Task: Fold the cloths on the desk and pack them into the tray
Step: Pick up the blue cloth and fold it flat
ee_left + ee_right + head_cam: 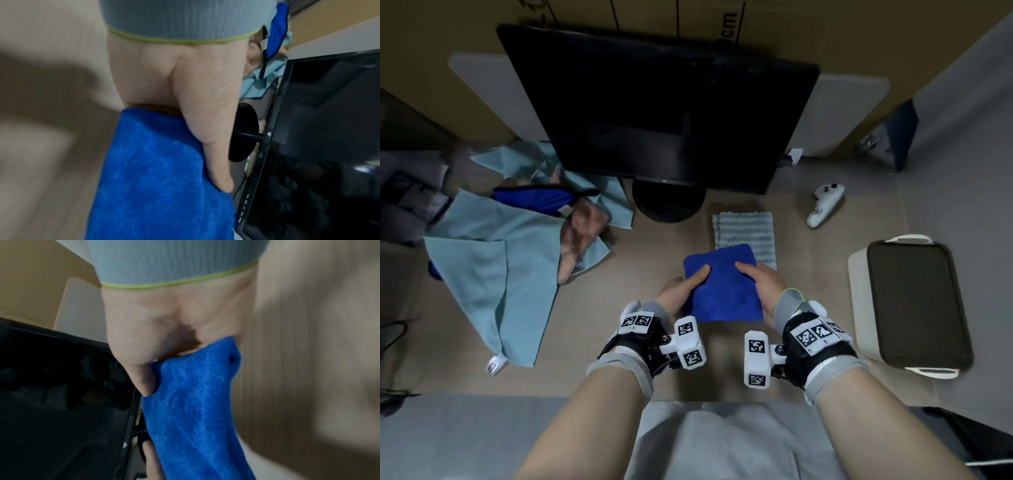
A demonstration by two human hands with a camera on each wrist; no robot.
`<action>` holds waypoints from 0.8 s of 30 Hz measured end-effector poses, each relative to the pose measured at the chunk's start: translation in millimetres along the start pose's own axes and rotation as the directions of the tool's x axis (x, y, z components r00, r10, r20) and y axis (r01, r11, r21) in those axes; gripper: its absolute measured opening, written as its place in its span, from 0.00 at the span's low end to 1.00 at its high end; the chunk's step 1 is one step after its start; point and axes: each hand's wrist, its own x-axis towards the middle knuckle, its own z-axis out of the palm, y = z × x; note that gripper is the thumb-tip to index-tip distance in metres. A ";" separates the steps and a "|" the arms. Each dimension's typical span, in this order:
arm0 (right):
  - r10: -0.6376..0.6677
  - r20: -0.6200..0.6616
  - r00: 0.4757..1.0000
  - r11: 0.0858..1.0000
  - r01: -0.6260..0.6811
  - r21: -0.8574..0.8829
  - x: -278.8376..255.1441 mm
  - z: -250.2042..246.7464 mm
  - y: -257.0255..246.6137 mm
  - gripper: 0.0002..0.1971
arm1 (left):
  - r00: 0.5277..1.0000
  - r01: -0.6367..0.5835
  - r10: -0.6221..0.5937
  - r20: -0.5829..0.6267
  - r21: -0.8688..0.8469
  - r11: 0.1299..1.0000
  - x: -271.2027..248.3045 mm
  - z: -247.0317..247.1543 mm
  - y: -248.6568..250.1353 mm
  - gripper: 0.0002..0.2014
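Both grips pinch the folded blue cloth [723, 284]: left hand [681, 289] and right hand [765, 284] take opposite edges, thumbs on top, probably keeping folds together above the bench [619, 342] for carrying to the tray [858, 284] at right.

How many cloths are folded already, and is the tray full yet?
One grey cloth lies folded on the desk. Both hands, left hand and right hand, grip a folded blue cloth above it. The tray on the right looks empty, so nothing is packed yet. A pile of unfolded cloths, light blue, dark blue and brownish, waits on the left.
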 end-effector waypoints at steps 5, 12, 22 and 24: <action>-0.055 -0.088 0.995 0.997 0.050 -0.062 27.3 -12.0 -18.5 0.11 | 0.999 -0.034 0.034 -0.014 -0.006 0.999 30.0 8.8 19.8 0.24; -0.130 -0.182 0.975 0.968 0.085 -0.236 69.2 -28.1 -46.7 0.06 | 0.991 -0.083 0.087 -0.097 0.047 0.995 71.8 19.6 39.7 0.38; -0.229 -0.256 0.939 0.918 0.120 -0.379 128.7 -54.2 -62.7 0.11 | 0.980 -0.115 0.145 -0.135 0.206 0.972 105.8 49.7 69.1 0.25; -0.188 -0.271 0.944 0.922 0.074 -0.381 135.2 -61.7 -62.5 0.11 | 0.975 -0.088 0.125 -0.181 0.199 0.976 114.3 55.3 67.8 0.23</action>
